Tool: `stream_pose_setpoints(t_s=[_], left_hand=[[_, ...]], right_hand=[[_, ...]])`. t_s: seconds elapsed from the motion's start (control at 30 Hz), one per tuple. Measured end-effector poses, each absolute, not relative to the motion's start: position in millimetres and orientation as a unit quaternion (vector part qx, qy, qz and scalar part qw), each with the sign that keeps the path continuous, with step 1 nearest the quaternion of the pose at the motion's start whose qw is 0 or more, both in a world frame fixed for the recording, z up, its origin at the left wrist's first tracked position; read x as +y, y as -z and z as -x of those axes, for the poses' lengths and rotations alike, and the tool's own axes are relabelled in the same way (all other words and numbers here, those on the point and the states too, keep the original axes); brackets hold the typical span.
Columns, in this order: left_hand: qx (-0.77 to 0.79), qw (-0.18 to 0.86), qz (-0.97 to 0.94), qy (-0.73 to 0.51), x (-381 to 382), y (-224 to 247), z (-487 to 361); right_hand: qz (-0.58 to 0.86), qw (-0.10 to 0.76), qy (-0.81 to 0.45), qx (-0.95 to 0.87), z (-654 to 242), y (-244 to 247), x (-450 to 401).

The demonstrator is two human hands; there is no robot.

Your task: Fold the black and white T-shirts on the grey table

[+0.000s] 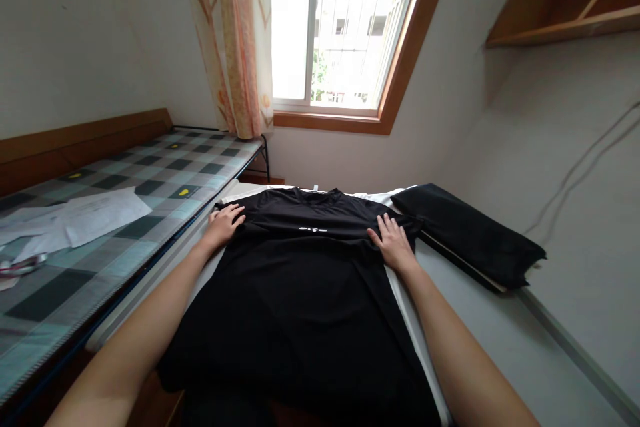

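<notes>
A black T-shirt lies spread out on a white-covered table, its collar toward the window and a small white print across the chest. Its lower end hangs over the near edge. My left hand rests on the shirt's left sleeve area with the fingers apart. On the opposite side, my right hand lies flat near the right sleeve, fingers spread. Neither hand grips the cloth. Some folds run across the chest between them.
A black folded item lies on the table at the right, by the wall. To the left stands a bed with a checked mattress, bearing papers. A curtain hangs beside the window; a wooden shelf is upper right.
</notes>
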State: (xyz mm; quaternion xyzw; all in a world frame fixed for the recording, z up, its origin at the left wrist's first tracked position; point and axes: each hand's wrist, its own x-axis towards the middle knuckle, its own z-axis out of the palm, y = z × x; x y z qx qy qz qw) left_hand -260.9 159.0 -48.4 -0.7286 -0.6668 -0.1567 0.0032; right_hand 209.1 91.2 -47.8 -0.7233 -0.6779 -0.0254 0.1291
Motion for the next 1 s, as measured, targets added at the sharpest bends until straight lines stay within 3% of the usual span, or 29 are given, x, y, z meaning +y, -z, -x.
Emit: stream_pose_setpoints(t_s=[0.17, 0.47, 0.77, 1.0], left_hand=[[-0.711, -0.001, 0.698, 0.083, 155, 50, 260], [-0.725, -0.028, 0.682, 0.089, 150, 50, 257], [-0.679, 0.098, 0.654, 0.320, 151, 20, 242], [-0.587, 0.008, 0.771, 0.249, 202, -5, 185]], right_hand=[[0.799, 0.055, -0.055, -0.597, -208, 42, 85], [0.840, 0.035, -0.076, -0.536, -203, 31, 80], [0.810, 0.149, 0.050, -0.564, -203, 14, 84], [0.689, 0.165, 0.005, -0.706, -170, -15, 138]])
